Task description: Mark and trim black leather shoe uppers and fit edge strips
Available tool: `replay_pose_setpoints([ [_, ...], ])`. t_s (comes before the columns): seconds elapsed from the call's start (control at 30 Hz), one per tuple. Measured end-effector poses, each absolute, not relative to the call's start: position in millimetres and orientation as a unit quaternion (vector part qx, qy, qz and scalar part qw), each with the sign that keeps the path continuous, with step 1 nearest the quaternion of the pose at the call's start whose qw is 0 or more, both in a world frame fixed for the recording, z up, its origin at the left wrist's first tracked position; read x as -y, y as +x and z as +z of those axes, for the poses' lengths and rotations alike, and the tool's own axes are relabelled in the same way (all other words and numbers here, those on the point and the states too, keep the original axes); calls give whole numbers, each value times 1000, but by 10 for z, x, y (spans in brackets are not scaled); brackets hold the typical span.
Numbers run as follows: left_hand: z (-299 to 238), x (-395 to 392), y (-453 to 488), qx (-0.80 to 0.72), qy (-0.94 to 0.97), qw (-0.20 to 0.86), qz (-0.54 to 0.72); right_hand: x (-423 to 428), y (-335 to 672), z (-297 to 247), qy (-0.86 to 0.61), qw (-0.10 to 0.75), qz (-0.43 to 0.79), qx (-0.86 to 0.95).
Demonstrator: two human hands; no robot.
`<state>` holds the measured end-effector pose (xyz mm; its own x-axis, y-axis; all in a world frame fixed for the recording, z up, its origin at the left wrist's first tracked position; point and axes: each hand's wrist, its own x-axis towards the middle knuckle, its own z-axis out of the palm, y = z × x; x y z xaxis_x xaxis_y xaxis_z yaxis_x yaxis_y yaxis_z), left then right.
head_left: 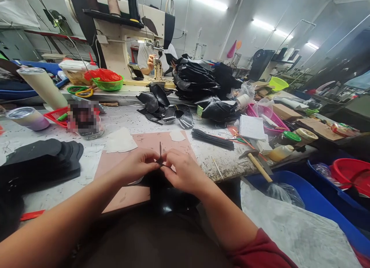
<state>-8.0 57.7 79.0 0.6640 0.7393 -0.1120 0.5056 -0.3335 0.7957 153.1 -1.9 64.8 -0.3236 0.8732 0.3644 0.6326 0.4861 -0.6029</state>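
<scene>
Both of my hands meet over the near edge of a pinkish-brown board (pixel 112 198). My left hand (pixel 140 166) pinches the edge of a black leather piece (pixel 170 198), and my right hand (pixel 183 170) pinches it close by from the other side. The leather hangs down toward my lap, its lower part shiny. A thin dark strip (pixel 160 148) stands up between my fingertips; whether it is joined to the leather I cannot tell. Scraps of white sheet (pixel 121 140) lie on the board beyond my left hand.
Dark cut pieces (pixel 49 156) are stacked at left. A bundle of black strips (pixel 212 139) and a hammer (pixel 258 166) lie at right. Shiny black leather pieces (pixel 196 77) are heaped farther back. Across the table, another person's hand (pixel 150 62) is at a sewing machine (pixel 121 33).
</scene>
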Motion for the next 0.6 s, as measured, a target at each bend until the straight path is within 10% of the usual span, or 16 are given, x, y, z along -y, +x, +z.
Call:
replay_pose_setpoints([
  [0.6,794,-580,-137,-313,844,426,91,-14,1558,655,-492,346,230,765],
])
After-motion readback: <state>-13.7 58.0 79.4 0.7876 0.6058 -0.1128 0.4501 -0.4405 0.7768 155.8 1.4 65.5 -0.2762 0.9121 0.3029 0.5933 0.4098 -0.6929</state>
